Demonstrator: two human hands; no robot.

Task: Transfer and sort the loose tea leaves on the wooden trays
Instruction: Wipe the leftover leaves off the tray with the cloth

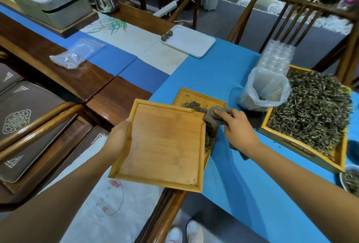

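Observation:
My left hand [118, 138] grips the left rim of a small wooden tray [165, 145], which is lifted and tilted over a second small wooden tray [196, 97] lying on the blue cloth. The lifted tray is almost bare, with a few leaves at its near right corner. Loose tea leaves [192, 106] lie in the lower tray, partly hidden. My right hand [237, 128] holds a grey-brown cloth [212, 115] at the open far right corner of the lifted tray. A large wooden tray [303, 145] heaped with tea leaves [310, 114] stands at the right.
A clear plastic bag [264, 89] holding a little tea stands between the trays, with stacked plastic cups [275, 56] behind it. A white tray [188, 41] with small tea balls sits farther back. An empty bag [77, 52], wooden chairs [291, 9] and a bowl of tea [351, 180] surround the table.

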